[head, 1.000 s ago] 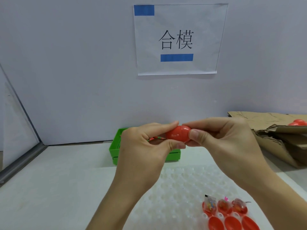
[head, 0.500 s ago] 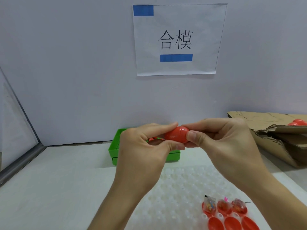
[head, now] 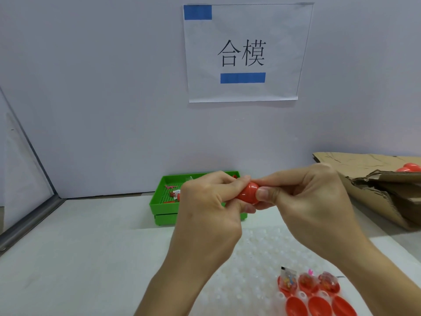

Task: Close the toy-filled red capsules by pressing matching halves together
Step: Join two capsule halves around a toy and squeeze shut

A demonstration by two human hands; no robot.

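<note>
A red capsule (head: 247, 193) is held in the air between both hands, above the table's middle. My left hand (head: 210, 208) grips its left end, fingers curled over it. My right hand (head: 309, 201) pinches its right end, thumb on the front and fingers behind. Most of the capsule is hidden by fingers. At the bottom right, on a white dimpled tray (head: 250, 265), three red halves (head: 308, 283) hold bagged toys. In front of them lie three empty red halves (head: 319, 306).
A green perforated tray (head: 164, 199) with small toys stands behind my hands near the wall. A torn cardboard box (head: 382, 195) at the right holds more red capsules (head: 410, 167). A paper sign hangs on the wall.
Both hands stay on the capsule; they have shifted slightly and dropped a little, and the right thumb now sits further over the capsule's front.
</note>
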